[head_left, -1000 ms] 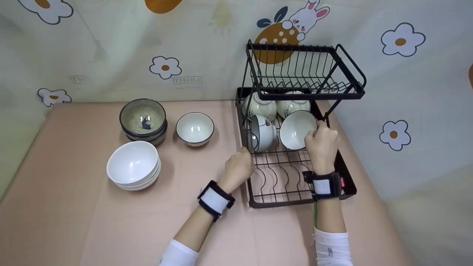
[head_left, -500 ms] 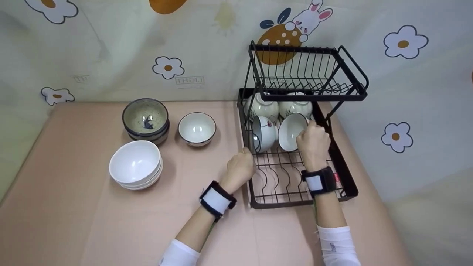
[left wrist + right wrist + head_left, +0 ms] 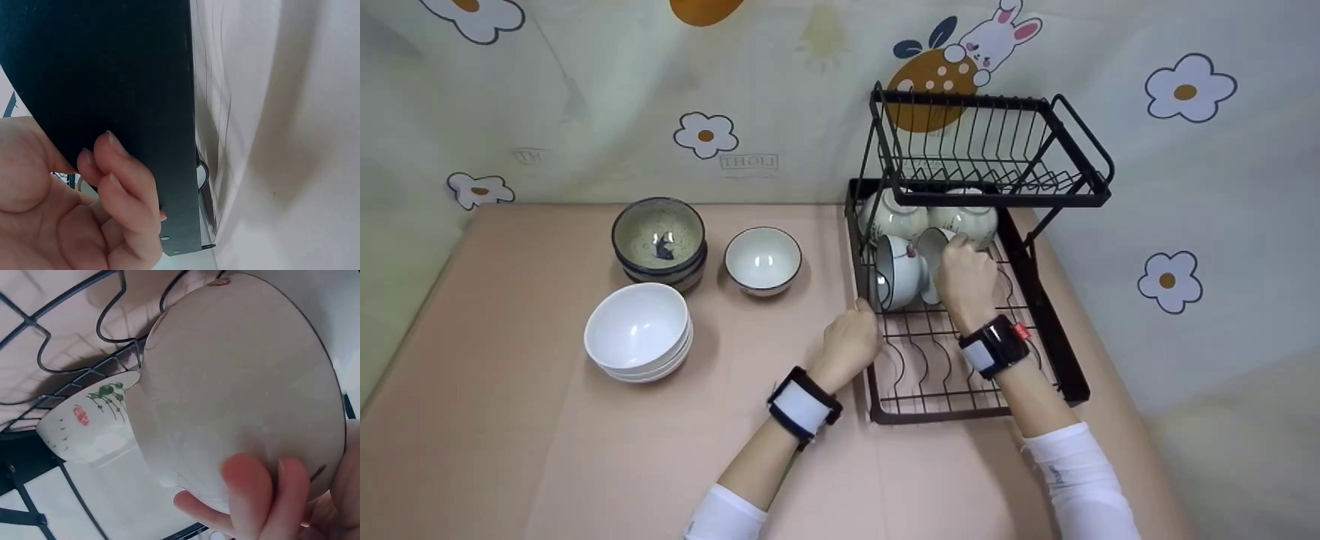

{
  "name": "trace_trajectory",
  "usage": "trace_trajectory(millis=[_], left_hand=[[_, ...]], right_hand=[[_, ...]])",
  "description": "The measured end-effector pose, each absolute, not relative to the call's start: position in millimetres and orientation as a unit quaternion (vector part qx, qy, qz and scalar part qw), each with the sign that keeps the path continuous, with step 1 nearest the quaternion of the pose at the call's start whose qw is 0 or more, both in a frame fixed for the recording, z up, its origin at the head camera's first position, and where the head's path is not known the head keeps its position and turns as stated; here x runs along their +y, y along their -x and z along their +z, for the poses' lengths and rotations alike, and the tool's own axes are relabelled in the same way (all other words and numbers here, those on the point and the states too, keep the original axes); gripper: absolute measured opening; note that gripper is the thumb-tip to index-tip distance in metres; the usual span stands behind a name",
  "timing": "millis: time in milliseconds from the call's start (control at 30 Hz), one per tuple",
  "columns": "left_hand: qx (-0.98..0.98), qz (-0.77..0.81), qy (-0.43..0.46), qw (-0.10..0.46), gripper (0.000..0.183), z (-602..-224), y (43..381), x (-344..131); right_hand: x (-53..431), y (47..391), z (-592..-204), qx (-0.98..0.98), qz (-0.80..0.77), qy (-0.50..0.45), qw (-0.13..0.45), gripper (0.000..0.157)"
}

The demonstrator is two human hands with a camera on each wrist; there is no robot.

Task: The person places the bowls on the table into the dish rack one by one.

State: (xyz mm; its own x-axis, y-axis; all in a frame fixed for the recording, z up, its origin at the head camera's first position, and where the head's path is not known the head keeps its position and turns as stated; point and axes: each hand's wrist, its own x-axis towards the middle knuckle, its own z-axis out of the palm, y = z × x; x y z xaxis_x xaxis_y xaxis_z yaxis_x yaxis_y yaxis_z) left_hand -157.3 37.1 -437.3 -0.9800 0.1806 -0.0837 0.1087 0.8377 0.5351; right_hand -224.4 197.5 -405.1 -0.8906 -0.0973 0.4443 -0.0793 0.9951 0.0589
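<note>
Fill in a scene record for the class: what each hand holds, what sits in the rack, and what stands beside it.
Left hand: grips the side wall of the black rack
Right hand: holds a pale bowl, fingers on its outside
Lower tier: the held bowl; a tipped bowl to its left; two more bowls behind, partly under the upper tier
Left of rack: a single bowl, a dark-rimmed stack, a white stack

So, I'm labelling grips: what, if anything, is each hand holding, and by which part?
Right hand: white, dark-rimmed round bowl, by its rim. Left hand: black two-tier wire dish rack, by its side wall.
</note>
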Motion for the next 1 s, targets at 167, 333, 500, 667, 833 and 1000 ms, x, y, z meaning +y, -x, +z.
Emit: trace_trajectory(millis=[167, 333, 500, 667, 833, 1000], left_hand=[[0.954, 0.280, -0.073, 0.076, 0.061, -437, 158, 37], [0.954, 0.282, -0.069, 0.081, 0.062, -436, 158, 37], [0.953, 0.283, -0.069, 0.083, 0.063, -436, 158, 37], [0.954, 0.280, -0.072, 0.079, 0.063, -437, 158, 37], [0.955, 0.277, -0.076, 0.067, 0.058, -438, 157, 38], [0.957, 0.275, -0.075, 0.057, 0.050, -438, 157, 38]], right_hand=[[192, 226, -409, -0.973, -0.064, -0.057, 0.213, 0.042], [189, 227, -411, -0.974, -0.066, -0.062, 0.209, 0.044], [188, 228, -414, -0.972, -0.064, -0.071, 0.216, 0.041], [186, 229, -416, -0.975, -0.048, -0.069, 0.204, 0.040], [185, 229, -416, -0.978, -0.025, -0.072, 0.196, 0.038], [185, 228, -417, -0.975, -0.001, -0.079, 0.206, 0.030]])
